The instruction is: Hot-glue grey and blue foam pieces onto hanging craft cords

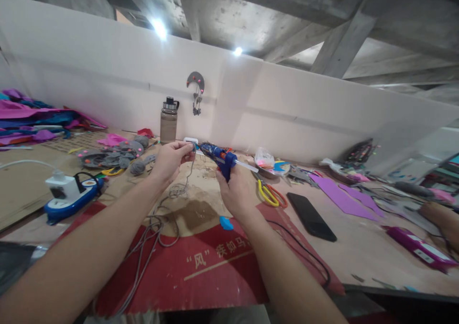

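My right hand (pixel 237 190) is wrapped round the handle of a blue glue gun (pixel 219 157), whose nozzle points left and whose clear glue stick pokes out to the right. My left hand (pixel 169 160) is raised beside the nozzle, its fingers pinched on the end of a grey cord (pixel 162 219). The cord hangs down and trails in loops over the cardboard (pixel 201 262) on the table. The gun's black cable (pixel 308 256) runs off to the right edge of the cardboard.
Yellow-handled scissors (pixel 269 193) and a black phone (pixel 311 216) lie right of my hands. A blue-and-white power strip (pixel 70 194) sits left, grey felt pieces (pixel 111 156) and a bottle (pixel 169 120) behind. Purple felt (pixel 339 195) and another person's arm (pixel 442 219) are far right.
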`<state>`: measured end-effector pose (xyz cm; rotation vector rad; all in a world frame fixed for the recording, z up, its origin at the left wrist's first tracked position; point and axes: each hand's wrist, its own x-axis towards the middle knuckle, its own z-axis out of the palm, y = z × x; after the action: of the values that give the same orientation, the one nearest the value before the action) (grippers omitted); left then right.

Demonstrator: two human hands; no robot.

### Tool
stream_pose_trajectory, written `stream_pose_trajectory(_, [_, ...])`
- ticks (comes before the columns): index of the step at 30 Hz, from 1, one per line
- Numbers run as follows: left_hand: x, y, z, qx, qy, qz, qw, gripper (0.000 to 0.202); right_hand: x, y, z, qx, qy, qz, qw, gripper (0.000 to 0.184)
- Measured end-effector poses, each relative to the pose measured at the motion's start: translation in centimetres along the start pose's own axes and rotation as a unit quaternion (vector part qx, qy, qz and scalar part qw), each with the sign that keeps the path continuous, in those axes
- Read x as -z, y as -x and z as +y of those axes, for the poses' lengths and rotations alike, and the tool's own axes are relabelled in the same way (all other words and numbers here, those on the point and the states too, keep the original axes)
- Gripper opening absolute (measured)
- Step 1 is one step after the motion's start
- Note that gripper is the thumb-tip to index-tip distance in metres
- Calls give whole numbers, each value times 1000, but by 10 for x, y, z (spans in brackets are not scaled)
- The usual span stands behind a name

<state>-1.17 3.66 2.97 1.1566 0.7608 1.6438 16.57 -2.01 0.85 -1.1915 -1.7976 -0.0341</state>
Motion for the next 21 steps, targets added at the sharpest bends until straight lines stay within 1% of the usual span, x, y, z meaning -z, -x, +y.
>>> stream_pose_trajectory(10, [-4, 4, -1, 8, -26, 0, 1000, 19, -7, 1, 6, -6, -23, -16, 1000, 31])
stream_pose_trajectory(16, [-3, 3, 3, -1, -19, 19, 1000, 18, -2, 0, 1, -19, -43, -16, 999, 31])
stream_pose_trajectory(18, [-2, 2, 3, -9, -11, 27, 1000, 17, 1, -1, 0, -34, -51, -9, 998, 32])
stream_pose_trajectory(21, [-1, 0, 3, -15, 3, 36, 999, 16, 0, -5, 8, -100, -77, -13, 992, 30])
